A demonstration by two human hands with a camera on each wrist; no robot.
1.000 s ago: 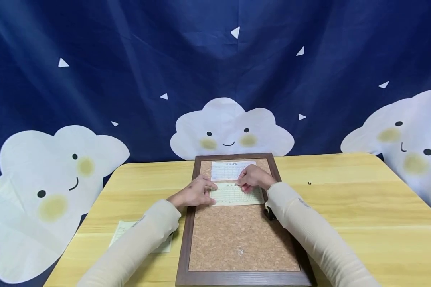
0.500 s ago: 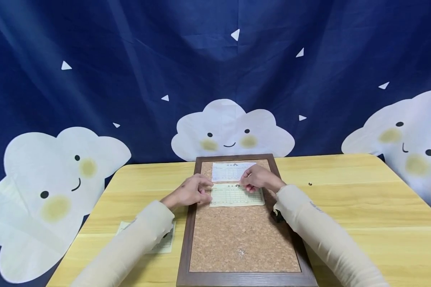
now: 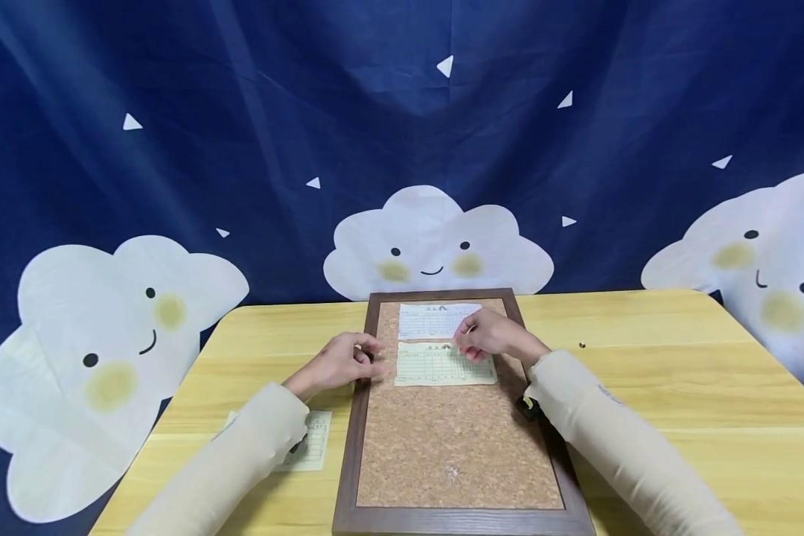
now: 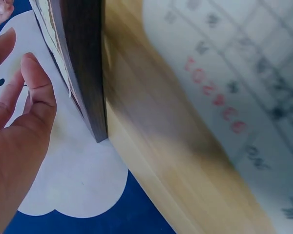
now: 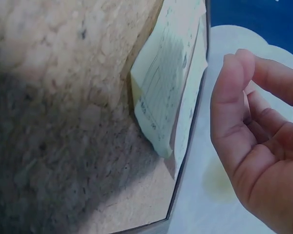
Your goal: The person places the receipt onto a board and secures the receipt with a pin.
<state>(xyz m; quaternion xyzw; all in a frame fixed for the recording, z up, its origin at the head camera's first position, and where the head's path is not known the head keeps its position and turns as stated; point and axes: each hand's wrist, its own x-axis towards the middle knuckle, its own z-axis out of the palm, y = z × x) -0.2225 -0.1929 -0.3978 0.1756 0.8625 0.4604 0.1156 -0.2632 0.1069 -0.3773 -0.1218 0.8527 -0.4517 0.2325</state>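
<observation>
A framed cork board (image 3: pixel 455 447) lies on the table. A white printed form slip (image 3: pixel 418 323) lies near its top, with a pale yellow one (image 3: pixel 422 366) just below. Small dark pin-like spots show at the top of both. My left hand (image 3: pixel 342 361) hovers by the frame's left edge, thumb and fingers apart, holding nothing; the left wrist view shows the gap. My right hand (image 3: pixel 489 335) is over the yellow slip's upper right, fingers loosely curved beside the pin-like spot (image 3: pixel 447 346). In the right wrist view, thumb and index (image 5: pixel 229 97) are close together with nothing visible between them.
Another pale slip (image 3: pixel 311 443) lies on the table left of the board, partly under the left forearm. A tiny shiny brown object (image 3: pixel 582 345) sits on the table to the right. Behind the table hangs a blue curtain (image 3: pixel 388 112) with clouds.
My left hand has let go of the yellow slip's left edge and moved left. The right hand has drawn slightly right, away from the pin-like spot at the slip's top.
</observation>
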